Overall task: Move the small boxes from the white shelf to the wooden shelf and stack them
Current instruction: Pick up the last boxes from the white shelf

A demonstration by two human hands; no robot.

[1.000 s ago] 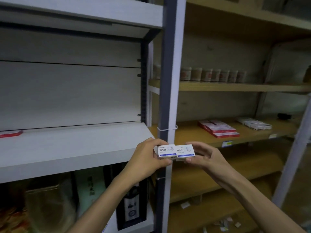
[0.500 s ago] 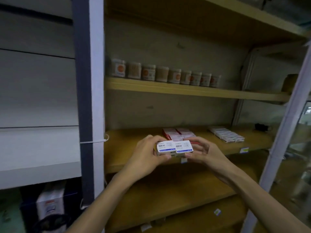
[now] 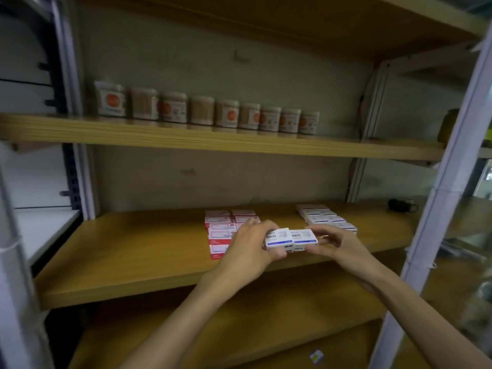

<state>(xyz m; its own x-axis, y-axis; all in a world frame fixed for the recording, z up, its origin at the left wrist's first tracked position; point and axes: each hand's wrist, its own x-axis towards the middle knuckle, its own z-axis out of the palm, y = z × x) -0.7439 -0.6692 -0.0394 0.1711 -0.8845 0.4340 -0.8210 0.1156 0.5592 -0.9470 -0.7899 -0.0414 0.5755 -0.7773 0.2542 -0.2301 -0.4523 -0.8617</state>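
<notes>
now both hands, left (image 3: 246, 251) & right (image 3: 336, 245), grip two small white-blue cardboard boxes (image 3: 291, 239); keep level, set beside white stack (image 3: 326, 217) on wooden shelf (image 3: 133, 251).

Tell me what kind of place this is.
Probably a shop stockroom or small store: wooden shelf with stacked small boxes, a row of identical labelled jars above, and more boxes in both hands.

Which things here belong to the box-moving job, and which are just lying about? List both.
Job:
- white boxes held in left hand and right hand
- wooden shelf
- white box stack
- white shelf

Lying about:
- jars
- red boxes
- black object
</notes>
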